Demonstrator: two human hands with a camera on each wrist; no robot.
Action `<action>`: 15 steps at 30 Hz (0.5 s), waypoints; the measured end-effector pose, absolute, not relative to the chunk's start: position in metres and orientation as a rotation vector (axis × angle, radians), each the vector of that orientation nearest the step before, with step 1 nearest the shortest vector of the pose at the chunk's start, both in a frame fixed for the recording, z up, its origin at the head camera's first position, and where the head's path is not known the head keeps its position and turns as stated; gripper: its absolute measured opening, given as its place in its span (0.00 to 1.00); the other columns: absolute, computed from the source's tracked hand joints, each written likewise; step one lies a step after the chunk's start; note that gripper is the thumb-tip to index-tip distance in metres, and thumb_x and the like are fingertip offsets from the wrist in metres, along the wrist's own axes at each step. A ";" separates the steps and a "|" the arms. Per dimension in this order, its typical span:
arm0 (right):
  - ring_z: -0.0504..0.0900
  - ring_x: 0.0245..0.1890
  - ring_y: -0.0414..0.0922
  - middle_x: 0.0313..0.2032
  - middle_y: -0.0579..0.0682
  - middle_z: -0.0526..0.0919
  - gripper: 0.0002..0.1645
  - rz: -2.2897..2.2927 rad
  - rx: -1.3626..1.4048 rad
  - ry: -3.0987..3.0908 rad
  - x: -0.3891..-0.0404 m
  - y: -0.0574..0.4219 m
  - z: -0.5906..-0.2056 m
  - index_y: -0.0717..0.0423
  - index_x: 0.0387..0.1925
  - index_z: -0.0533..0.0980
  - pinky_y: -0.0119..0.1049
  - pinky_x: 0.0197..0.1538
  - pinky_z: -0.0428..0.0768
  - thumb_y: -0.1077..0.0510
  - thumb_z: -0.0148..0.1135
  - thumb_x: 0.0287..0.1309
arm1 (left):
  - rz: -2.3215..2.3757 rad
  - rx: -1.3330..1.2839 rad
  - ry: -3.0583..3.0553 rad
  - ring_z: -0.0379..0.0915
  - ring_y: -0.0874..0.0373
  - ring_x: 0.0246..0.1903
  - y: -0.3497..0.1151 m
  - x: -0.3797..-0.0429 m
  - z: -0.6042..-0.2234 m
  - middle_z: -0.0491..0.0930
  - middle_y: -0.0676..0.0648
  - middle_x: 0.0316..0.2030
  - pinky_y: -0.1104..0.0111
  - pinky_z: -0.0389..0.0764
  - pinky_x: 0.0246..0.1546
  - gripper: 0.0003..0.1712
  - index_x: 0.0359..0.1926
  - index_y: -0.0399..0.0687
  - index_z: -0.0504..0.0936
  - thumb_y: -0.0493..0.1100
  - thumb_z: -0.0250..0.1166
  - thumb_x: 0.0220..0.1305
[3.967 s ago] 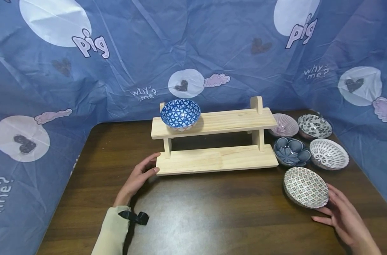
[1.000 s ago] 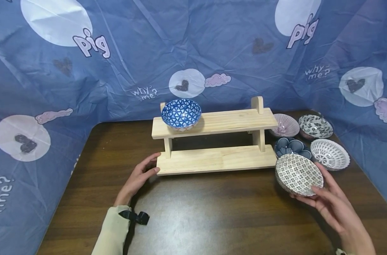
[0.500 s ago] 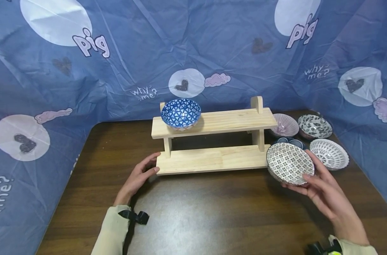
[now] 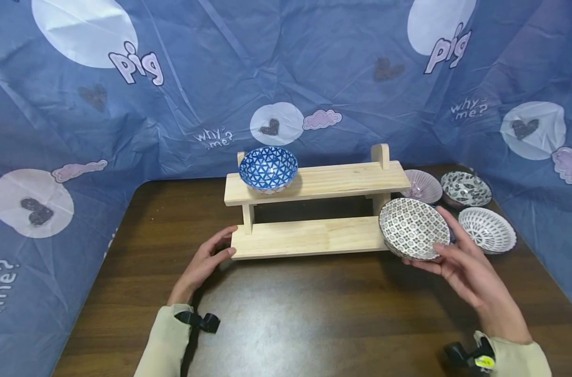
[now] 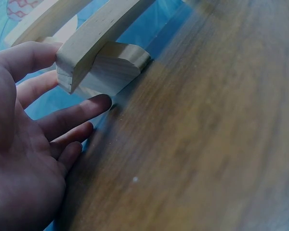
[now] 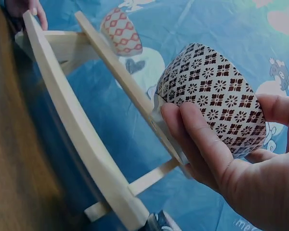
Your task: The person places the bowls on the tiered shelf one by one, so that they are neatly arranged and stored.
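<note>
My right hand (image 4: 474,277) holds a small patterned bowl (image 4: 414,228) by its right side, thumb at the rim and fingers underneath. The bowl tilts toward the head camera and overlaps the right end of the lower board; its outside shows dark flower-like motifs in the right wrist view. A two-tier wooden display shelf (image 4: 309,238) stands on the table. At its left end, my left hand (image 4: 201,267) holds the lower board between thumb and index finger, other fingers spread. A blue triangle-patterned bowl (image 4: 268,168) sits on the upper board's left end.
Right of the shelf stand a pink ribbed bowl (image 4: 421,186), a leaf-patterned bowl (image 4: 467,188) and a white bowl with dark dashes (image 4: 487,229). The dark wooden table (image 4: 295,314) backs onto a blue printed cloth (image 4: 342,63).
My right hand has lifted the patterned bowl and carried it left and back to the shelf's right end. It now covers the blue-grey flower-shaped bowl. My left hand stays put.
</note>
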State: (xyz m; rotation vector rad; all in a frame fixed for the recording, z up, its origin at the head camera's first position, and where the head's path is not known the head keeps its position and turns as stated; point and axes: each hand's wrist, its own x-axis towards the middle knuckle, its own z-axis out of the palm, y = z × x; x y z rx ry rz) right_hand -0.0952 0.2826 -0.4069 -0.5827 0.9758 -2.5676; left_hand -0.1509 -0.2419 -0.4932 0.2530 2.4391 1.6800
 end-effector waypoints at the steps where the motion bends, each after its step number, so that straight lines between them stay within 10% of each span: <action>1: 0.80 0.59 0.63 0.69 0.56 0.68 0.45 -2.569 -0.579 0.985 -0.096 0.281 -0.405 0.42 0.80 0.41 0.58 0.56 0.79 0.79 0.23 0.69 | 1.684 0.255 2.437 0.71 0.58 0.55 -0.242 -0.151 -0.493 0.75 0.34 0.62 0.70 0.73 0.51 0.31 0.72 0.48 0.67 0.42 0.61 0.70; 15: 0.83 0.56 0.58 0.66 0.56 0.71 0.44 -2.565 -0.505 1.091 -0.114 0.261 -0.381 0.42 0.80 0.40 0.56 0.54 0.81 0.77 0.29 0.71 | 1.688 0.264 2.427 0.70 0.56 0.55 -0.241 -0.152 -0.494 0.75 0.34 0.62 0.67 0.72 0.52 0.31 0.72 0.49 0.67 0.41 0.61 0.70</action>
